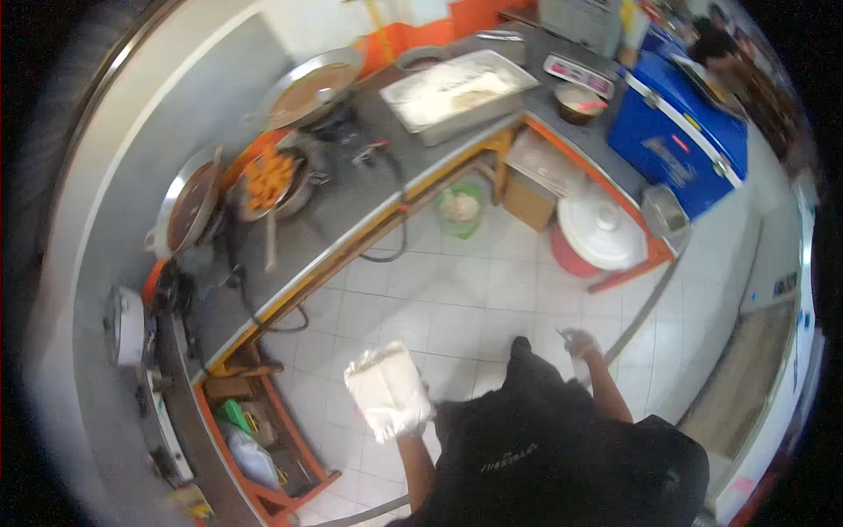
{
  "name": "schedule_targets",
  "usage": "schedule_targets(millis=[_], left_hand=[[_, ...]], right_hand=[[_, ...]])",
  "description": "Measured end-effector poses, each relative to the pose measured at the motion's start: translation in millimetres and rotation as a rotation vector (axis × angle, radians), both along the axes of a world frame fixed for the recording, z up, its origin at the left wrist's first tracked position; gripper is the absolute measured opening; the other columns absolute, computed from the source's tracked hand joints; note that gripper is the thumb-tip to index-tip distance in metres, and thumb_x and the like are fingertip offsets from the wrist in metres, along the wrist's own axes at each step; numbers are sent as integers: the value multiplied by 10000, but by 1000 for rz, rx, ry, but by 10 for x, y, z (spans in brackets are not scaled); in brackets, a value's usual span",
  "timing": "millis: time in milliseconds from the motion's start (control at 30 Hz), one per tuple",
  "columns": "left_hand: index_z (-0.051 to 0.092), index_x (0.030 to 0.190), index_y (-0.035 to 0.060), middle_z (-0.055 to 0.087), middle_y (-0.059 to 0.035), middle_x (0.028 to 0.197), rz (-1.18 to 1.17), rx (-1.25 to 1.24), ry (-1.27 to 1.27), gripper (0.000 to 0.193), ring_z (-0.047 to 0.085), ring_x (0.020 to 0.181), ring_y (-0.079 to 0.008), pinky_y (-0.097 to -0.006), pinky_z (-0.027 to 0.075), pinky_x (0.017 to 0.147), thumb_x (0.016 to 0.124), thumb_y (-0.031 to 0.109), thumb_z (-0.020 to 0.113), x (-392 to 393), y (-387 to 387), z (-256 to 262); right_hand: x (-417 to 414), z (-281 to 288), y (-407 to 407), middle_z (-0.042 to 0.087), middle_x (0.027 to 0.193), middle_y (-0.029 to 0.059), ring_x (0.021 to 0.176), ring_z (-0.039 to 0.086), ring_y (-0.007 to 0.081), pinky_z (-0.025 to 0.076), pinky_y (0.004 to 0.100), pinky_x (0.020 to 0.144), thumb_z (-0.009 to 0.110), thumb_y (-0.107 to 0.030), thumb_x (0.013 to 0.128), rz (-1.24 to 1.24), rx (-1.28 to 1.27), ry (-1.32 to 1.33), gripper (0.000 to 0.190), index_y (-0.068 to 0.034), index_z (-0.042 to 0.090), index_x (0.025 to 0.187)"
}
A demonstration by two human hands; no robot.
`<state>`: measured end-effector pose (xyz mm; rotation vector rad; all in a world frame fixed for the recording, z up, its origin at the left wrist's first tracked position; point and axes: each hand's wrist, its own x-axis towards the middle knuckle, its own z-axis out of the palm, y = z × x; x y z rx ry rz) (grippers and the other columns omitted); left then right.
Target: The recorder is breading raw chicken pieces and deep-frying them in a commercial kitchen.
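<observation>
My left hand [416, 428] is mostly hidden beneath a white, crinkled packet [388, 390] that it holds up over the tiled floor. The packet is roughly rectangular, with a ragged, shiny edge. Off to the right, my right hand [581, 344] is in what looks like a thin clear glove, out over the floor beside my dark shirt. A small thin shape [560, 334] shows at its fingertips, too blurred to tell whether it is a held thing or a finger.
A grey counter [309, 247] carries a pan of orange fried pieces [269, 176], large pans [315, 95] and a metal tray of white powder [461, 92]. A blue cooler [678, 125] stands right. A lidded red tub [579, 253] and green bag [461, 209] rest below; a hose [400, 230] hangs down.
</observation>
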<state>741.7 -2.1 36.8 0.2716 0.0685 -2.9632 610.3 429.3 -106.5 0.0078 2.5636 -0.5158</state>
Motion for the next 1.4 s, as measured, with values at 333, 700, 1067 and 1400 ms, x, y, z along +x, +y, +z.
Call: schedule_targets(millis=[333, 700, 1067, 1400], left_hand=[[293, 1293, 156, 325, -157, 1299, -224, -275, 148, 777, 388, 1124, -371, -524, 387, 868, 708, 652, 407, -1594, 475, 956], [334, 1272, 88, 389, -132, 1262, -179, -383, 265, 625, 397, 1130, -316, -460, 331, 947, 807, 506, 329, -5288, 524, 1081], [379, 1247, 96, 416, -111, 1235, -118, -318, -31, 601, 417, 1100, -287, -421, 323, 944, 802, 499, 398, -7300, -147, 722], [381, 1228, 57, 435, -99, 1208, -5, -633, -154, 501, 428, 1082, -228, -360, 333, 942, 878, 413, 334, -7784, -7, 750]], right_hand=[[-570, 1917, -366, 611, 748, 67, 576, 558, 172, 460, 301, 569, 489, -159, 779, 102, -335, 494, 245, -97, 598, 989], [-4361, 3340, -1717, 557, 1014, 120, 943, 505, 288, 374, 399, 835, 502, -280, 745, 598, -82, 657, 270, -145, 608, 953], [-6528, 3622, -2159, 581, 1027, 117, 939, 546, 264, 413, 335, 835, 491, -261, 751, 482, 4, 446, 243, -124, 650, 873], [-8154, 1250, 449, 594, 948, 128, 879, 570, 305, 450, 393, 741, 522, -313, 722, -159, 343, 399, 263, -119, 611, 876]])
